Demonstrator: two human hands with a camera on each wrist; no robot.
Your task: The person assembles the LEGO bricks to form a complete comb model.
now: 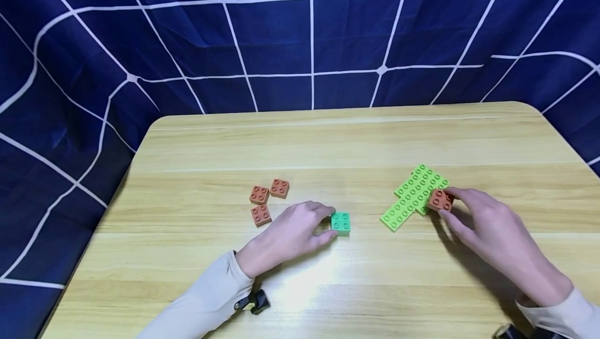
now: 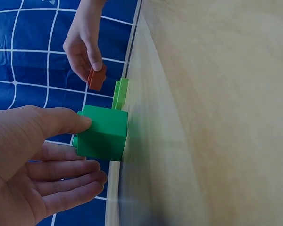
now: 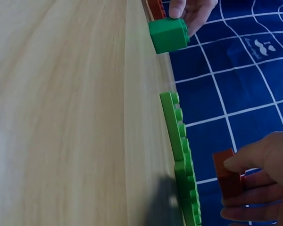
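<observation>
My left hand (image 1: pixel 300 228) pinches a green two-by-two toy building brick (image 1: pixel 340 223) between thumb and index finger, low over the table. In the left wrist view the thumb lies on the side of the brick, and the other fingers extend below it. To the right, my right hand (image 1: pixel 492 224) grips a reddish-brown two-by-two brick (image 1: pixel 440 200) with thumb and fingertips. That brick is held above the table, overlapping the right edge of joined lime-green studded plates (image 1: pixel 412 196) in the head view. The right wrist view shows a gap between brick and plates.
Left of my left hand lie loose reddish-brown bricks (image 1: pixel 260 194), studs up, on the wooden table (image 1: pixel 328 151). A dark blue cloth (image 1: pixel 281 37) with white lines hangs behind the table and at its sides. Black wrist devices (image 1: pixel 253 302) sit at the sleeves.
</observation>
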